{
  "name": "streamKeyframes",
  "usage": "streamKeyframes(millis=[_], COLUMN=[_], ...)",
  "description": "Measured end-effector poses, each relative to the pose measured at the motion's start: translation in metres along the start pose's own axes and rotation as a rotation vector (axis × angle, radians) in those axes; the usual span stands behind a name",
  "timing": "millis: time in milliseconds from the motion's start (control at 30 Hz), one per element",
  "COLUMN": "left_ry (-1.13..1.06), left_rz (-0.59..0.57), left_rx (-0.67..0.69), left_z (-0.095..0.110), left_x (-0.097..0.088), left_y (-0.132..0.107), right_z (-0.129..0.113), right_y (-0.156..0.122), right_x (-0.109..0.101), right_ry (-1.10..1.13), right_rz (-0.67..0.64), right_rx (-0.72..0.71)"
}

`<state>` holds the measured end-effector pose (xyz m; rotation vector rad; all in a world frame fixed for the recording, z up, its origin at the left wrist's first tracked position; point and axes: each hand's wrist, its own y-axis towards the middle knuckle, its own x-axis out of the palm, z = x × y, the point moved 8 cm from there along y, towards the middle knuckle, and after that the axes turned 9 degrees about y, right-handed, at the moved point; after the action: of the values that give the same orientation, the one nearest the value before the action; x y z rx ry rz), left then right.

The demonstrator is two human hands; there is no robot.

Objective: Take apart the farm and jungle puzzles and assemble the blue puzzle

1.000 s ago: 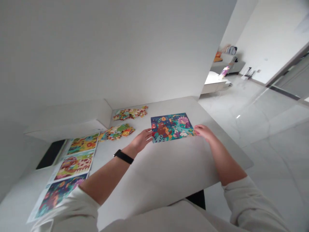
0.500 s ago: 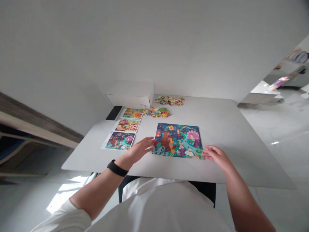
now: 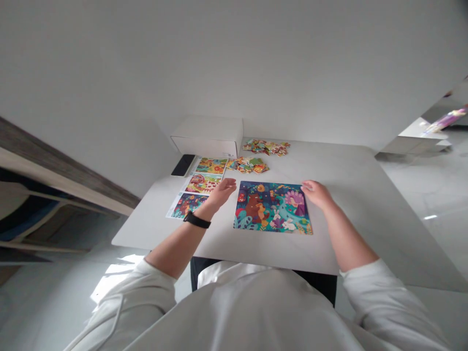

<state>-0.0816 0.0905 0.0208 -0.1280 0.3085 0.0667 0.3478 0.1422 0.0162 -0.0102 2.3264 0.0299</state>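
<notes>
An assembled jigsaw puzzle (image 3: 268, 208) lies flat on the table in front of me. Its picture shows forest animals, among them a bear, white rabbits and a purple peacock. Beside its upper left corner is my left hand (image 3: 222, 192), wearing a black wristband, its fingers loosely bent and a small gap apart from the puzzle. At the upper right corner, the fingertips of my right hand (image 3: 319, 194) rest on or against the edge, fingers curved and not wrapped round it. A printed sheet (image 3: 193, 187) with three pictures lies left of the puzzle, partly covered by my left hand and wrist.
Two heaps of loose puzzle pieces, a nearer one (image 3: 248, 165) and a farther one (image 3: 266, 146), lie toward the wall. A white box (image 3: 206, 139) stands at the back left, with a black phone (image 3: 183, 165) in front. The white table (image 3: 351, 224) extends to the right.
Both hands have moved up along the puzzle's sides, from its lower part to its upper corners. My view has shifted, so the table appears farther right. The puzzle looks whole in both frames.
</notes>
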Motion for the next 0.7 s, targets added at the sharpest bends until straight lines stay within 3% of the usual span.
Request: streamKeyframes(millis=[133, 267, 467, 700], left_ry=[0.379, 0.614, 0.855, 0.862], left_rz=[0.036, -0.083, -0.319, -0.382], left_rx=[0.247, 0.315, 0.340, 0.353], left_z=[0.024, 0.028, 0.027, 0.028], left_x=[0.028, 0.056, 0.073, 0.080], left_y=[0.034, 0.061, 0.095, 0.098], right_z=[-0.039, -0.050, -0.048, -0.051], right_y=[0.028, 0.044, 0.067, 0.072], right_x=[0.034, 0.058, 0.061, 0.064], right_ry=[-0.203, -0.329, -0.341, -0.328], right_rz=[-0.068, -0.213, -0.369, -0.480], right_rx=[-0.129, -0.168, -0.099, -0.088])
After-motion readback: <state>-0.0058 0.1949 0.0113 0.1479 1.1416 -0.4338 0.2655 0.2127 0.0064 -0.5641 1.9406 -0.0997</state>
